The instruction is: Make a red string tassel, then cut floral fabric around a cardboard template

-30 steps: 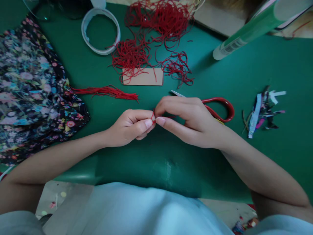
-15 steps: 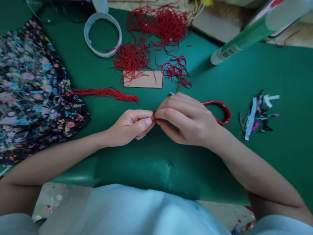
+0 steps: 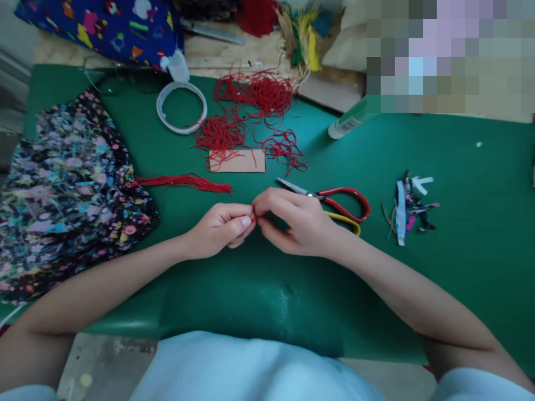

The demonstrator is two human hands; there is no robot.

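Observation:
At the middle of the green table, my left hand (image 3: 223,229) and my right hand (image 3: 295,220) meet fingertip to fingertip. A short bit of red string (image 3: 253,214) shows between them; the left thumb and fingers are closed on it, and the right fingertips pinch it as well. Most of the string is hidden by the fingers. Just behind my right hand lie scissors (image 3: 345,200) with one red and one yellow handle, blades pointing left. Beyond my left hand, a red tassel of threads (image 3: 196,182) stretches out from a floral cloth (image 3: 79,206).
Piles of tangled red string (image 3: 267,94) lie at the back, partly over a cardboard strip (image 3: 238,161). A white tape roll (image 3: 160,108) is left of them. To the right are a green-and-white tube (image 3: 346,123) and fabric scraps (image 3: 402,211). Glasses (image 3: 98,78) rest at back left.
The view has shifted, showing more of the table's back and the scissors' blades and yellow handle. Both hands stay together at the red string, with the right fingers slightly changed in pose.

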